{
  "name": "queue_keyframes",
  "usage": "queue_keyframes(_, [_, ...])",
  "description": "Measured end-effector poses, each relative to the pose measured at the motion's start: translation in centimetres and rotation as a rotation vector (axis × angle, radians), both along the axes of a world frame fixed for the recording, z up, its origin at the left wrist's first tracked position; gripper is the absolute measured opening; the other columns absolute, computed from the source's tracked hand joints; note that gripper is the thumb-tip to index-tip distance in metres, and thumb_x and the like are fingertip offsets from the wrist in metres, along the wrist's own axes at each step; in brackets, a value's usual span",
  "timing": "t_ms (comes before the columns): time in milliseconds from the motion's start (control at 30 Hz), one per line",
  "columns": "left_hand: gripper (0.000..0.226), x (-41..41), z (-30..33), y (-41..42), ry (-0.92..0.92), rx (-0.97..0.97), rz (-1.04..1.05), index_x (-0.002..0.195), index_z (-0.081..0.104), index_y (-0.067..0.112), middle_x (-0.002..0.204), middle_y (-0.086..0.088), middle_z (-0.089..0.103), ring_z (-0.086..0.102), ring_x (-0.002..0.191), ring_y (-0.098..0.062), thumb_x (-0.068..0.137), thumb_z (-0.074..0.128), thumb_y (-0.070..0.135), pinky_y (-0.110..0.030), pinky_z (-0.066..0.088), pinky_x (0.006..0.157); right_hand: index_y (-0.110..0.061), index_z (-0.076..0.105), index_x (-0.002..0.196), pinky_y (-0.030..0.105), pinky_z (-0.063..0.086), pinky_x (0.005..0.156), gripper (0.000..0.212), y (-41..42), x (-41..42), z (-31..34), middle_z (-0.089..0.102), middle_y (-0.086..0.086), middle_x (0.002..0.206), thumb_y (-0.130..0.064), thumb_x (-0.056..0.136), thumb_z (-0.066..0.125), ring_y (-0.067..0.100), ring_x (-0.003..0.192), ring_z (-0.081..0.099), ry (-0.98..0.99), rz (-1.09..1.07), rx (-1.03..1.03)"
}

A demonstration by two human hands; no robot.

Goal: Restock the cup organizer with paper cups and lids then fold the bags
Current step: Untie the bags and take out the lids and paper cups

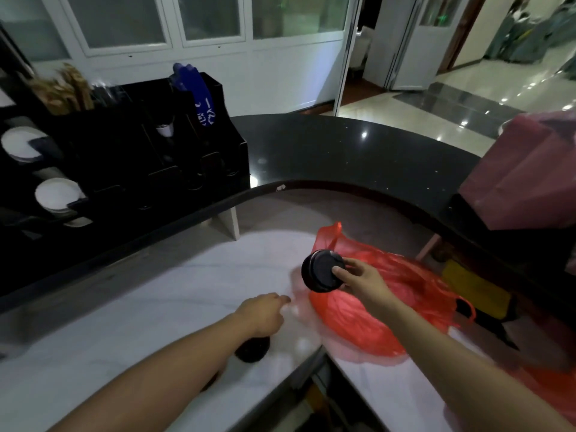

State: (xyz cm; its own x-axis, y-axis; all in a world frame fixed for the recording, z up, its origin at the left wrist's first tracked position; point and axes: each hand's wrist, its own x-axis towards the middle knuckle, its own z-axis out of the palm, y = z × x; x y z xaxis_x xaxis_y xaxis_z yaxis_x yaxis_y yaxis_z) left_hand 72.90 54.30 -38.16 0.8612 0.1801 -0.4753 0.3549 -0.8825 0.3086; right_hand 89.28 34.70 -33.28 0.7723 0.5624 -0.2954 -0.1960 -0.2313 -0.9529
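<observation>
My right hand [358, 280] grips a short stack of black lids [321, 271] just above the mouth of a red plastic bag [389, 307] that lies crumpled on the white counter [140, 322]. My left hand [265, 310] rests on the counter at the bag's clear left edge; I cannot tell whether it pinches the plastic. Another black stack of lids [252, 349] stands partly hidden under my left forearm. The black cup organizer [149, 145] sits on the raised dark ledge at the left, with white paper cups [57, 194] in its left slots.
A pink paper bag [523, 176] stands on the curved black ledge [343, 151] at the right. A blue packet [199, 98] sticks up from the organizer. A yellow object [473, 285] lies behind the red bag. The counter drops off near its front corner.
</observation>
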Motion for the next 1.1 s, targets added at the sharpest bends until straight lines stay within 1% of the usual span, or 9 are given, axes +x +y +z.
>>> queue_keyframes(100, [0.055,-3.3,-0.7,2.2,0.040,0.033,0.064,0.150,0.041,0.030,0.150,-0.002,0.045,0.046,0.135,-0.027,0.095,0.044,0.026,-0.040,0.044,0.106,-0.015,0.069,0.110,0.050,0.057,0.088,0.022,2.3,-2.2,-2.9,0.072,0.020,0.110,-0.013,0.089,0.075,0.024,0.089,0.069,0.021,0.100,-0.129])
queue_keyframes(267, [0.045,-8.2,-2.1,4.0,0.023,0.003,0.168,0.140,0.052,0.025,0.138,-0.001,0.052,0.052,0.124,-0.026,0.096,0.045,0.023,-0.040,0.047,0.099,-0.013,0.071,0.105,0.032,0.058,0.070,0.021,5.8,-3.8,-7.8,0.074,0.008,0.092,-0.022,0.087,0.075,0.026,0.083,0.070,-0.242,0.391,-0.517])
queue_keyframes(333, [0.039,-9.5,-2.2,4.4,-0.026,0.006,0.224,0.134,0.056,0.021,0.133,-0.002,0.054,0.052,0.120,-0.025,0.097,0.044,0.025,-0.040,0.047,0.097,-0.013,0.070,0.107,0.023,0.046,0.060,0.024,6.8,-3.8,-8.7,0.069,0.003,0.092,-0.028,0.089,0.072,0.020,0.081,0.064,-0.371,0.502,-0.671])
queue_keyframes(500, [0.031,-11.7,-2.0,4.3,-0.143,0.076,0.292,0.101,0.061,0.009,0.107,-0.006,0.060,0.055,0.099,-0.025,0.105,0.040,0.031,-0.036,0.046,0.081,-0.011,0.070,0.111,0.031,0.049,0.077,0.031,8.6,-3.4,-10.6,0.073,0.009,0.106,-0.035,0.093,0.064,0.026,0.095,0.067,-0.474,0.582,-0.854])
queue_keyframes(700, [0.040,-12.3,-1.4,4.1,-0.170,0.129,0.278,0.083,0.059,0.012,0.094,-0.009,0.067,0.061,0.086,-0.029,0.106,0.034,0.033,-0.038,0.047,0.078,-0.005,0.071,0.085,0.030,0.036,0.063,0.023,9.6,-4.3,-10.0,0.069,0.010,0.079,-0.024,0.094,0.061,0.027,0.076,0.062,-0.609,0.499,-0.822])
queue_keyframes(800, [0.036,-10.8,-1.0,3.8,-0.189,0.118,0.225,0.077,0.053,0.014,0.092,-0.009,0.067,0.061,0.084,-0.029,0.105,0.037,0.029,-0.040,0.048,0.077,-0.015,0.047,0.058,0.034,0.025,0.059,0.041,9.1,-5.2,-8.2,0.052,0.005,0.057,-0.020,0.097,0.059,0.026,0.059,0.049,-0.686,0.436,-0.777])
queue_keyframes(900, [0.028,-8.6,-0.8,2.6,-0.223,0.136,0.072,0.075,0.051,0.011,0.090,-0.013,0.066,0.061,0.083,-0.032,0.101,0.043,0.019,-0.040,0.048,0.073,-0.018,0.037,0.056,0.039,0.018,0.055,0.048,7.0,-5.6,-6.8,0.037,-0.001,0.051,-0.023,0.100,0.056,0.019,0.051,0.037,-0.639,0.352,-0.730])
queue_keyframes(1000, [0.026,-6.4,-1.1,0.7,-0.241,0.115,-0.110,0.077,0.057,0.011,0.085,-0.013,0.065,0.061,0.079,-0.033,0.099,0.045,0.016,-0.037,0.049,0.069,-0.008,0.050,0.061,0.038,0.022,0.056,0.045,3.0,-5.9,-6.1,0.050,0.011,0.056,-0.029,0.101,0.055,0.025,0.057,0.044,-0.573,0.214,-0.771])
queue_keyframes(1100, [0.023,-3.5,-1.4,-2.5,-0.288,0.048,-0.250,0.073,0.049,0.016,0.077,-0.008,0.058,0.058,0.074,-0.032,0.095,0.047,0.010,-0.041,0.050,0.065,-0.004,0.055,0.065,0.037,0.028,0.056,0.049,-2.8,-6.0,-4.3,0.058,0.018,0.062,-0.035,0.103,0.051,0.027,0.058,0.048,-0.505,0.083,-0.803])
